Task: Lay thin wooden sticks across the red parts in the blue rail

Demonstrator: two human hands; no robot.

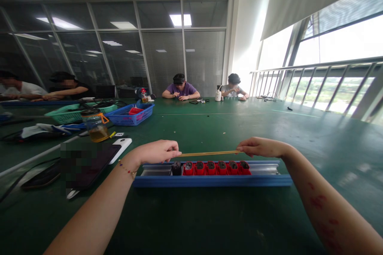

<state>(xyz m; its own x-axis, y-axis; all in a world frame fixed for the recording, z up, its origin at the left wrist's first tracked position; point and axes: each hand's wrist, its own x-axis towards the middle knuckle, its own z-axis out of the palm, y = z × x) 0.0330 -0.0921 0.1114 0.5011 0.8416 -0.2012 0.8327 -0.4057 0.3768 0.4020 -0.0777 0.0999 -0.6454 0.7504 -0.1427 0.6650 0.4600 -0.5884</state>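
A long blue and silver rail (263, 174) lies across the green table just in front of me. Seated in it is a row of several red socket modules (217, 167) with one black module (176, 167) at their left end. Above the rail I hold a thin yellowish strip (209, 153) stretched level between both hands. My left hand (157, 152) pinches its left end and my right hand (259, 147) pinches its right end. Both hands hover just behind the rail.
A white power bank (121, 146) and a dark phone (89, 163) lie to the left. Further back stand a jar of amber liquid (96, 125), a blue basket (129, 114) and a green basket (69, 114). Several people sit at the table's far and left sides.
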